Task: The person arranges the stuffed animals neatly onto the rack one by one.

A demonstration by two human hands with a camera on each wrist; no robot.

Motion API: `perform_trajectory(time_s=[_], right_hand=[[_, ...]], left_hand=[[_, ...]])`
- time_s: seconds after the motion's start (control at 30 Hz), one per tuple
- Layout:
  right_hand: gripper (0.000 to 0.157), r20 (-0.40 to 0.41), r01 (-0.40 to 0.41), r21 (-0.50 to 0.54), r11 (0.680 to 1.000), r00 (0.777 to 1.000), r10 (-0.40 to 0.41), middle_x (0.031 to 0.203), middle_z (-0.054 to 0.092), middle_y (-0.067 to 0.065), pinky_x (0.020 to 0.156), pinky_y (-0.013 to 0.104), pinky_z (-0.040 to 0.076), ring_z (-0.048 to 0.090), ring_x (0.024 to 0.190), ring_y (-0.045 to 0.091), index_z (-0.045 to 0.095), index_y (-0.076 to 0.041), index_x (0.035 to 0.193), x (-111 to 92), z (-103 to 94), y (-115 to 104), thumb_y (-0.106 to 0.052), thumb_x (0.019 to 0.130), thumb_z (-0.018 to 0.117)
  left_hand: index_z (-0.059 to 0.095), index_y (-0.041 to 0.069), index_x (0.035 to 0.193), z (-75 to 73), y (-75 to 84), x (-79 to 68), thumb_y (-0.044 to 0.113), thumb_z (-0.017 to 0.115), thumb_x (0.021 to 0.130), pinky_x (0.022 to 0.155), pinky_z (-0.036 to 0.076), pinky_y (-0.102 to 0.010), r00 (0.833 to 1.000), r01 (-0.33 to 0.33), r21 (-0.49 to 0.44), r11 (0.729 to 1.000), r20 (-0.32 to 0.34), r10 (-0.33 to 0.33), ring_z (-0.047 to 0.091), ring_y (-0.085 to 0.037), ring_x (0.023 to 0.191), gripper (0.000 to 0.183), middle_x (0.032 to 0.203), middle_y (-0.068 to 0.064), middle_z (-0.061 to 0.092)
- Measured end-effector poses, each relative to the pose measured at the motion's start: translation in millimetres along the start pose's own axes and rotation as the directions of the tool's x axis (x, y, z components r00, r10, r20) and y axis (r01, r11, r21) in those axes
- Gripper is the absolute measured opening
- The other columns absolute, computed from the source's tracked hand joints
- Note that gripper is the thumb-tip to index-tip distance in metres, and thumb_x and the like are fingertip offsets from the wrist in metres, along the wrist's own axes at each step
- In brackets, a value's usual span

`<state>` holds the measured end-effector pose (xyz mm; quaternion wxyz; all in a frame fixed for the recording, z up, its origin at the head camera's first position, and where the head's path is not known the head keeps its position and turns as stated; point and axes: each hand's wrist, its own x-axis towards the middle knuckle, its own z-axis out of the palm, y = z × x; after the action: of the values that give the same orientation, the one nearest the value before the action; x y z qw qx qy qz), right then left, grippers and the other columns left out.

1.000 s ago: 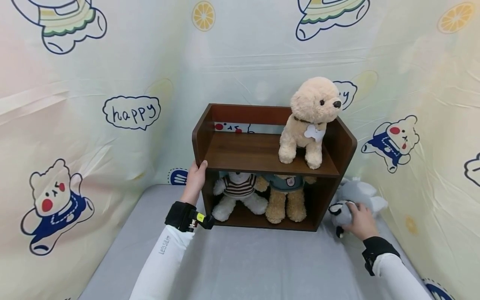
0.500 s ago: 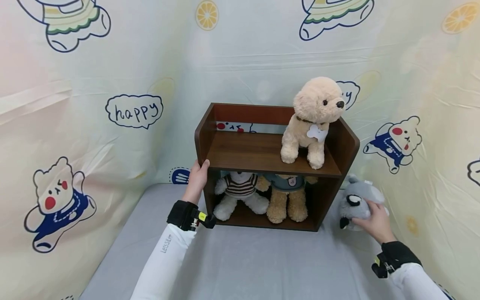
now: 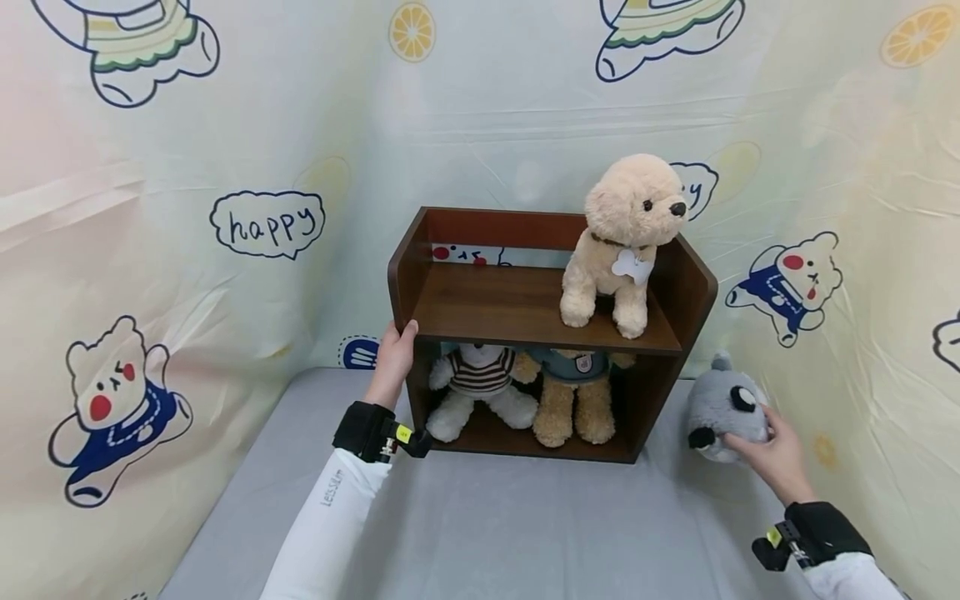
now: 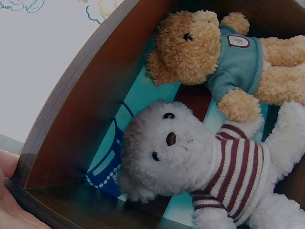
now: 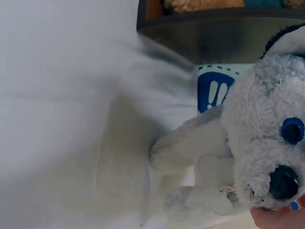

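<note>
My left hand (image 3: 392, 364) holds the left side of a dark brown two-tier wooden shelf (image 3: 480, 308); in the left wrist view part of the hand (image 4: 14, 205) shows at the shelf's edge. To the right of the shelf, my right hand (image 3: 780, 458) grips a grey and white plush dog (image 3: 723, 408) by its head, thumb and fingers on the near right side. In the right wrist view the plush dog (image 5: 257, 109) shows blue eyes, a dark nose and a pale bone-shaped tag. Only a bit of the right hand (image 5: 281, 217) appears there.
A cream plush dog (image 3: 622, 250) sits at the right of the upper tier. Below sit a white bear (image 3: 480, 379) in a striped top and a tan bear (image 3: 573, 408) in a teal top. Patterned cloth (image 3: 480, 125) hangs behind; grey cloth (image 3: 525, 525) covers the surface.
My right hand has shifted rightward and turned the grey plush dog, which moved slightly right, away from the shelf's side. My left hand has stayed on the shelf.
</note>
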<state>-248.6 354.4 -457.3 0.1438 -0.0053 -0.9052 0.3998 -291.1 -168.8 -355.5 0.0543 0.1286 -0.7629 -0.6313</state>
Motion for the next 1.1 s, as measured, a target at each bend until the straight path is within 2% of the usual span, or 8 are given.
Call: perform_trajectory(time_s=[0.13,0.37,0.43,0.6,0.7,0.93,1.03,1.1], right_hand=[[0.06,0.01,-0.084,0.083,0.993,0.996,0.084,0.113,0.045,0.024,0.053,0.023,0.047,0.042,0.072,-0.008,0.035,0.005,0.13,-7.5,-3.7,-1.9,-0.02,0.084,0.064],[0.056,-0.021,-0.102,0.127,0.987,0.994,0.106,0.094,0.043,-0.021,0.058,0.014,0.043,0.042,0.075,-0.011,0.039,-0.003,0.13,-18.4,-10.2,-8.7,-0.022,0.084,0.065],[0.056,-0.028,-0.106,0.136,0.985,0.993,0.111,0.09,0.04,-0.027,0.059,0.013,0.042,0.042,0.076,-0.012,0.04,-0.003,0.13,-21.9,-11.9,-11.5,-0.021,0.084,0.064],[0.052,-0.06,-0.126,0.159,0.979,0.989,0.137,0.086,0.041,-0.031,0.058,0.012,0.042,0.042,0.075,-0.012,0.043,-0.007,0.13,-29.7,-15.5,-17.7,-0.018,0.083,0.065],[0.04,-0.085,-0.143,0.194,0.971,0.983,0.162,0.082,0.043,-0.032,0.057,0.011,0.042,0.043,0.073,-0.012,0.049,-0.024,0.119,-33.8,-18.1,-19.6,-0.016,0.083,0.065],[0.036,-0.057,-0.217,0.201,0.955,0.971,0.233,0.081,0.042,-0.033,0.06,0.008,0.039,0.041,0.075,-0.014,0.048,-0.018,0.117,-41.3,-29.4,-25.1,-0.022,0.085,0.064],[0.027,-0.039,-0.22,0.25,0.943,0.971,0.237,0.081,0.043,-0.034,0.061,0.006,0.038,0.042,0.075,-0.014,0.048,-0.032,0.106,-43.8,-34.3,-28.1,-0.019,0.086,0.061],[0.029,-0.024,-0.212,0.284,0.935,0.973,0.228,0.081,0.044,-0.034,0.061,0.006,0.038,0.043,0.075,-0.014,0.044,-0.04,0.099,-45.2,-37.2,-30.2,-0.018,0.087,0.059]], left_hand=[[0.023,0.006,0.141,0.3,0.5,0.1,0.032,0.032,0.099,0.106,0.019,-0.052,1.0,0.004,0.006,1.0,-0.001,-0.004,0.026,-0.03,0.132,0.05,0.146,-0.015,0.027],[0.023,0.005,0.14,0.3,1.3,-0.3,0.031,0.032,0.099,0.106,0.02,-0.051,1.0,0.003,0.002,1.0,0.0,-0.003,0.026,-0.03,0.131,0.049,0.145,-0.016,0.027],[0.023,0.004,0.14,0.1,1.6,-1.1,0.031,0.032,0.099,0.106,0.02,-0.05,1.0,-0.007,0.005,1.0,0.002,0.007,0.025,-0.03,0.131,0.049,0.145,-0.016,0.027],[0.025,0.003,0.139,0.0,1.9,-2.8,0.03,0.032,0.099,0.106,0.021,-0.049,1.0,-0.03,0.004,1.0,0.003,0.03,0.026,-0.03,0.131,0.048,0.144,-0.017,0.028],[0.025,0.002,0.138,0.2,2.0,-2.7,0.03,0.031,0.099,0.105,0.021,-0.049,0.999,-0.038,0.004,0.999,0.004,0.038,0.027,-0.03,0.13,0.048,0.143,-0.018,0.029],[0.024,0.003,0.14,-0.3,1.1,-2.3,0.03,0.032,0.099,0.105,0.021,-0.049,0.999,-0.033,0.017,0.999,0.0,0.033,0.027,-0.03,0.13,0.049,0.144,-0.018,0.029],[0.023,0.003,0.14,-0.2,1.7,-2.8,0.03,0.031,0.099,0.106,0.02,-0.05,1.0,-0.024,0.012,1.0,0.002,0.024,0.027,-0.03,0.13,0.05,0.144,-0.018,0.028],[0.023,0.004,0.141,-0.3,2.3,-3.3,0.031,0.032,0.099,0.106,0.019,-0.051,1.0,-0.012,0.005,1.0,0.001,0.012,0.027,-0.03,0.13,0.05,0.145,-0.017,0.027]])
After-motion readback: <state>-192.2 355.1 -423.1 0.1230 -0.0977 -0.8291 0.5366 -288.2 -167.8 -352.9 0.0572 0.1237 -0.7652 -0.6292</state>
